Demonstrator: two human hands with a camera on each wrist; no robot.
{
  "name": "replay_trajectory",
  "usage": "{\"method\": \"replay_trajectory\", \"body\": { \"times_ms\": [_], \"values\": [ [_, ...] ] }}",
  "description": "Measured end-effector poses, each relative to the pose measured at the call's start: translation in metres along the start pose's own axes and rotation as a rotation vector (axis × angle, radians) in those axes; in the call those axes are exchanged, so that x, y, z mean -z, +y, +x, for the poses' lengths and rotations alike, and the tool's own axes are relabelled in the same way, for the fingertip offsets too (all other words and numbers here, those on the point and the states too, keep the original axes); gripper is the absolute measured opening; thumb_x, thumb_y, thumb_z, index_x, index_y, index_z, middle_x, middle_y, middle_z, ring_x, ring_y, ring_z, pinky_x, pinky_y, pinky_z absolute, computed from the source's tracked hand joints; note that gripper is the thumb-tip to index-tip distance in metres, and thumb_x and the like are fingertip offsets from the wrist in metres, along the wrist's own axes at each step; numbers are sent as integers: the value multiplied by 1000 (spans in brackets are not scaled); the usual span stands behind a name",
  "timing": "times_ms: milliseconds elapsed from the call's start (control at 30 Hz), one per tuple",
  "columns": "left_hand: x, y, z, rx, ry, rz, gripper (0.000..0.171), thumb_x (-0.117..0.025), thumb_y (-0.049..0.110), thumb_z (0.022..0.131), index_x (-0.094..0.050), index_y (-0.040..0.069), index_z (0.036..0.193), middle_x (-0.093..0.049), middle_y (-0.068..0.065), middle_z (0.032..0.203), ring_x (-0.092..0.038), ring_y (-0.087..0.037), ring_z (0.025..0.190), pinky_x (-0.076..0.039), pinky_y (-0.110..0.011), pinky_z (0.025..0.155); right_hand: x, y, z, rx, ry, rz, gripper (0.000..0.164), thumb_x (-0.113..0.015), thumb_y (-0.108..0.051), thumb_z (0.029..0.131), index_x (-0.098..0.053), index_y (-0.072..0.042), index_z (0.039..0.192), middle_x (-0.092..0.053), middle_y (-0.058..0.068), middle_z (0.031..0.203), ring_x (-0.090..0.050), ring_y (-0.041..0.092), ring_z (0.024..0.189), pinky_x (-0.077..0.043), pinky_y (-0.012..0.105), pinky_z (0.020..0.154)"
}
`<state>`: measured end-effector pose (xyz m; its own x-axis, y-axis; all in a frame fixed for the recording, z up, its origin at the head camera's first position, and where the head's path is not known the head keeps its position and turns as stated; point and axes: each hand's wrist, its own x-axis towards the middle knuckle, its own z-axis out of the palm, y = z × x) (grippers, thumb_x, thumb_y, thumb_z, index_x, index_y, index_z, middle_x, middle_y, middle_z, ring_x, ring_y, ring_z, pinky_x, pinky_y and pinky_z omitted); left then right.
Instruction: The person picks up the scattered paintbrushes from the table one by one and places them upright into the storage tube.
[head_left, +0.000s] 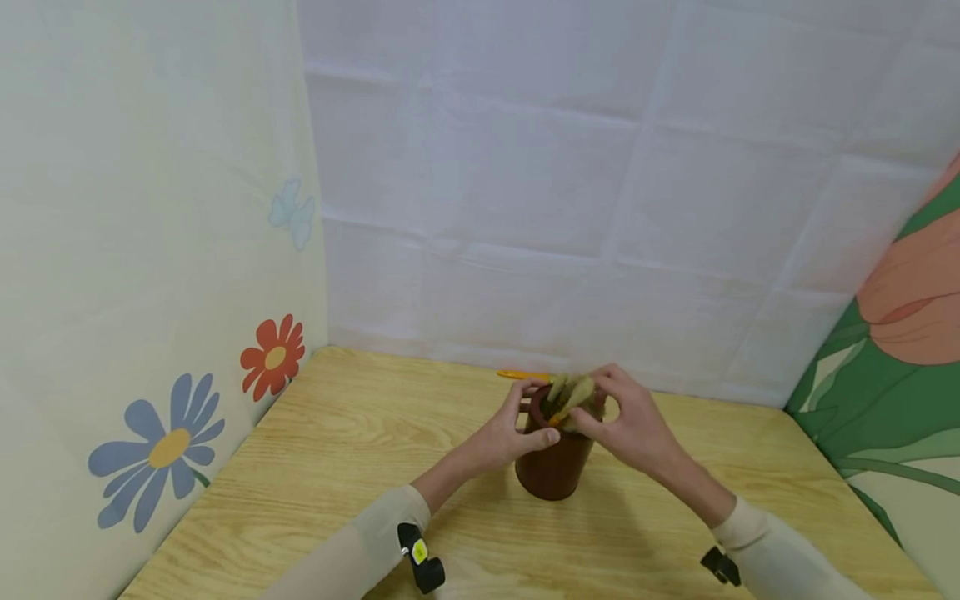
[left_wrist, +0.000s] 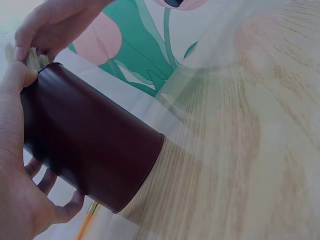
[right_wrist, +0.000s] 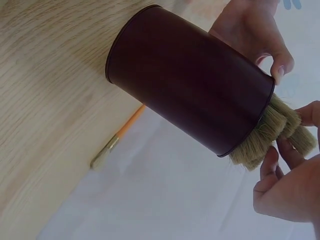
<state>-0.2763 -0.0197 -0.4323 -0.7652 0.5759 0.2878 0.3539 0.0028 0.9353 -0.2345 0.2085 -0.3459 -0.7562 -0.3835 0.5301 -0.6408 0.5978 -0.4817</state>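
Observation:
A dark brownish-red cylindrical cup (head_left: pixel 553 468) stands upright on the wooden table, with several paintbrushes (right_wrist: pixel 267 127) in it, bristles up. My left hand (head_left: pixel 498 437) holds the cup from the left, thumb near the rim and fingers round its far side. At the mouth of the cup, my right hand (head_left: pixel 637 425) pinches a paintbrush (right_wrist: pixel 302 140) by its pale bristles, which stick out beyond the others. A bit of orange shows below those bristles in the head view. The cup wall hides most of the handles.
Another paintbrush (right_wrist: pixel 117 137) with an orange handle lies on the table (head_left: pixel 360 433) behind the cup, near the back edge. A white cloth wall (head_left: pixel 525 208) rises there. Flower-printed panels (head_left: pixel 172 250) stand at left and right.

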Motion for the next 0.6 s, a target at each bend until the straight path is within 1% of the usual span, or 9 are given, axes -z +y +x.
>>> {"method": "replay_trajectory", "body": {
  "times_ms": [100,267,333,467,600],
  "values": [
    [0,0,0,1,0,3,75,-67,48,98,-21,33,155,-26,3,152,-38,-21,134,-45,-40,101,1,1,-1,-8,-14,-5,11,-77,-15,92,-72,-13,102,-59,0,111,-55,14,88,-48,40,73],
    [-1,1,-1,5,5,12,76,-68,47,98,-21,32,156,-26,3,152,-38,-21,134,-45,-40,102,3,2,-2,-12,-23,-9,15,-76,-16,93,-74,-11,107,-60,2,117,-57,15,92,-50,42,76],
    [0,1,-1,5,6,14,77,-68,47,97,-21,31,156,-26,4,152,-38,-21,135,-45,-40,102,4,1,-2,-18,-26,-11,15,-76,-20,94,-74,-12,106,-60,1,117,-57,15,92,-50,42,76],
    [0,1,0,1,4,16,81,-68,47,97,-19,24,159,-27,4,152,-38,-21,135,-45,-40,102,5,0,-1,-39,-24,-1,16,-74,-29,96,-74,-16,105,-61,-2,118,-57,15,92,-49,41,73],
    [-1,0,1,0,5,11,81,-68,46,97,-20,24,158,-27,3,152,-39,-22,134,-46,-39,101,7,1,-2,-53,-17,16,19,-73,-32,97,-73,-17,109,-60,-3,117,-55,18,92,-45,42,70]
  ]
}}
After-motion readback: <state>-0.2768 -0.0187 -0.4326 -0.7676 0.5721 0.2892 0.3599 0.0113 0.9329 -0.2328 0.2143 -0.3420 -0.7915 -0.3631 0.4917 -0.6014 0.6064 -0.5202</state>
